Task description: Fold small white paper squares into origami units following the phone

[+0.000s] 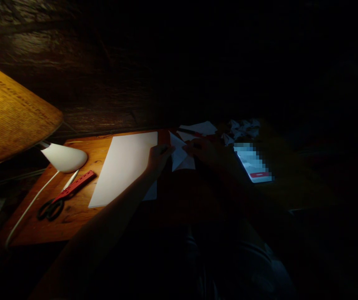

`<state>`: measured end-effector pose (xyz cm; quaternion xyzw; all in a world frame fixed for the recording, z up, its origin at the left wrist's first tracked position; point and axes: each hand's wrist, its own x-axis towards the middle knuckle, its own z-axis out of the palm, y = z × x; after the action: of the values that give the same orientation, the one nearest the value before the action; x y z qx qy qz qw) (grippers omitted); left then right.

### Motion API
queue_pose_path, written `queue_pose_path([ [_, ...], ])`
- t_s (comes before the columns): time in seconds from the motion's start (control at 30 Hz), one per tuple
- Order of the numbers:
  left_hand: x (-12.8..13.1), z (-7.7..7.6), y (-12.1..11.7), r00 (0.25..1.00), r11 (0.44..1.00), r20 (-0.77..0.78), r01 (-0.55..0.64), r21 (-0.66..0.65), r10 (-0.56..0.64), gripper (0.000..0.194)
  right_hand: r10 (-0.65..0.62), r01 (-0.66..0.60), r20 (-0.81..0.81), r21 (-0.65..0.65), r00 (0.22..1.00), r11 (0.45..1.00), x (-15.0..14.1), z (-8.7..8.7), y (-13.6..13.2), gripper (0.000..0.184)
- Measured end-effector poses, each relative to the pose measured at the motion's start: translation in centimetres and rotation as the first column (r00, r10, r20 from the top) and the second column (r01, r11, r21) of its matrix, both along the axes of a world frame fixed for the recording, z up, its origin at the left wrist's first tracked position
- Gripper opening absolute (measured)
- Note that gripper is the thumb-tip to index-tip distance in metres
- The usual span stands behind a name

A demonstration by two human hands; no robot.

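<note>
One folded paper, between left hand and right hand, nearer far edge of desk than near edge. Long axis: far edge to near edge. Left hand: pinching side toward desk's left edge. Right hand, dim: pinching opposite side. Neither nearer.
</note>
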<state>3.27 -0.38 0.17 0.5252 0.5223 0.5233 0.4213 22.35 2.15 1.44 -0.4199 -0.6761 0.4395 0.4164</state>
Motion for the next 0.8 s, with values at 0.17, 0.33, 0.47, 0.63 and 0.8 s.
queue_pose_path([
  [0.17,-0.3,0.0,0.1,0.999,0.999,-0.042,0.000,0.034,0.001,0.031,0.036,-0.037,-0.019,-0.031,0.999,0.999,0.1,0.0,0.0,0.046],
  [0.33,-0.5,0.2,0.0,0.984,0.991,-0.154,0.099,0.091,-0.084,0.025,0.096,-0.100,-0.054,-0.093,0.994,0.991,0.2,0.5,-0.4,0.036],
  [0.47,0.1,0.4,-0.6,0.945,0.967,-0.241,0.244,0.070,-0.221,0.025,0.075,-0.082,-0.089,-0.082,0.993,0.993,0.2,0.6,-0.6,0.032],
  [0.63,0.6,0.7,-1.0,0.918,0.949,-0.274,0.312,0.048,-0.288,0.027,0.018,-0.026,-0.067,-0.118,0.998,0.993,0.1,0.1,-0.5,0.043],
  [0.8,0.6,0.7,-1.0,0.931,0.957,-0.237,0.290,0.021,-0.277,0.027,0.014,-0.020,-0.061,-0.104,0.998,0.994,0.1,0.1,-0.5,0.045],
])
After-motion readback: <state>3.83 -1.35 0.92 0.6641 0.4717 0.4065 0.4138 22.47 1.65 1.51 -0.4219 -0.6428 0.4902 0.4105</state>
